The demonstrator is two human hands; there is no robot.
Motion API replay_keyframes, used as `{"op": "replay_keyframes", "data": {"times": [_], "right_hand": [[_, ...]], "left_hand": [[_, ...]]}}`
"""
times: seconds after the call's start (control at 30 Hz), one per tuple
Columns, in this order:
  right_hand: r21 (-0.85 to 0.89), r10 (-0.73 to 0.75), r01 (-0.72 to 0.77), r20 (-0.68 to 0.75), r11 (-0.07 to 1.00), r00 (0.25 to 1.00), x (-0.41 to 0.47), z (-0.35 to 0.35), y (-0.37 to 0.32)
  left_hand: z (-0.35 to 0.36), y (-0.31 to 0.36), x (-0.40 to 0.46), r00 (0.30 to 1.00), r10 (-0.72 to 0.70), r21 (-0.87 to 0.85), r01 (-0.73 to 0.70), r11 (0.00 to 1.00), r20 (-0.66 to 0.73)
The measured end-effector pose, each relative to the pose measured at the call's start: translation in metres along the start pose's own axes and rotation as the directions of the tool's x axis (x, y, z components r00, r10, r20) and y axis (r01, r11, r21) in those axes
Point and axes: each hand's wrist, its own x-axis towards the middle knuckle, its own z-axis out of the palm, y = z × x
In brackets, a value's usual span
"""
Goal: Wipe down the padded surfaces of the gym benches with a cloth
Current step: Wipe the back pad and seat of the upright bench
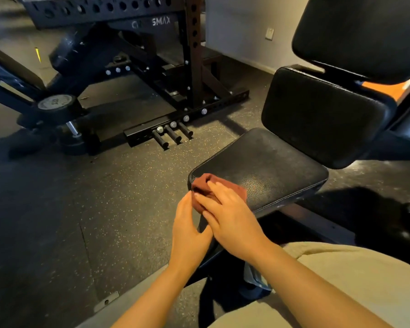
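Note:
A black padded bench seat (268, 162) lies in front of me, with a black back pad (322, 117) rising behind it and a second black pad (360, 34) higher at the upper right. A crumpled brown-red cloth (206, 183) rests on the seat's near left corner. My right hand (230, 214) presses flat on the cloth from above. Beside it, my left hand (189, 228) touches the cloth's lower edge at the seat's corner, its fingers pinching the fabric.
A black power rack (194, 55) with pegs (173, 134) stands on the speckled rubber floor (81, 209) to the left. A dumbbell (55, 105) and another bench frame sit at far left. A grey wall (246, 27) is behind. My beige-clad knee (341, 280) is at the lower right.

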Motion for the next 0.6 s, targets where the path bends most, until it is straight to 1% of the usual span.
{"op": "replay_keyframes", "data": {"times": [0.03,0.07,0.13,0.17,0.23,0.3,0.33,0.37,0.4,0.43,0.47,0.5,0.53,0.6], "right_hand": [[0.005,-0.027,0.027,-0.019,1.0,0.999,-0.002,-0.003,0.002],[0.029,-0.017,0.018,-0.037,0.999,0.999,0.0,-0.005,0.007],[0.083,0.066,-0.061,-0.061,0.995,0.996,0.011,-0.014,0.018],[0.109,0.14,-0.129,-0.1,0.986,0.985,0.017,-0.016,0.027],[0.086,0.311,-0.3,-0.178,0.95,0.934,0.023,-0.028,0.047],[0.045,0.443,-0.447,-0.247,0.894,0.862,0.026,-0.045,0.063],[0.049,0.488,-0.496,-0.29,0.867,0.824,0.027,-0.052,0.065],[0.065,0.5,-0.509,-0.328,0.858,0.802,0.027,-0.056,0.062],[0.073,0.469,-0.474,-0.336,0.877,0.817,0.027,-0.058,0.054],[0.08,0.4,-0.396,-0.309,0.915,0.863,0.025,-0.057,0.044],[0.108,0.314,-0.296,-0.254,0.949,0.915,0.023,-0.053,0.033],[0.151,0.231,-0.202,-0.203,0.968,0.952,0.021,-0.048,0.025],[0.2,0.174,-0.139,-0.172,0.97,0.97,0.019,-0.045,0.018],[0.258,0.12,-0.068,-0.19,0.964,0.974,0.019,-0.039,0.013]], "left_hand": [[-0.002,-0.001,0.0,1.0,-0.008,0.005,0.008,1.0,-0.013],[-0.005,-0.003,0.0,1.0,-0.02,0.028,0.02,0.999,-0.011],[-0.009,-0.006,0.0,0.999,-0.041,0.063,0.042,0.997,-0.02],[-0.011,-0.008,0.001,0.999,-0.039,0.073,0.04,0.996,-0.018],[-0.01,-0.007,0.003,1.0,-0.027,0.081,0.028,0.996,-0.012],[-0.006,-0.003,0.003,1.0,-0.022,0.076,0.023,0.997,-0.012],[-0.004,-0.001,0.004,1.0,-0.02,0.071,0.021,0.997,-0.013],[-0.001,0.002,0.004,1.0,-0.018,0.067,0.019,0.998,-0.021],[0.002,0.005,0.004,0.999,-0.012,0.065,0.015,0.998,-0.032],[0.004,0.006,0.004,0.999,-0.003,0.063,0.006,0.998,-0.044],[0.005,0.007,0.004,0.999,0.004,0.059,-0.001,0.998,-0.051],[0.006,0.007,0.004,0.999,0.006,0.049,-0.003,0.999,-0.053],[0.005,0.008,0.003,0.999,0.005,0.035,-0.003,0.999,-0.05],[0.004,0.006,0.003,0.999,-0.005,0.019,0.006,1.0,-0.046]]}}
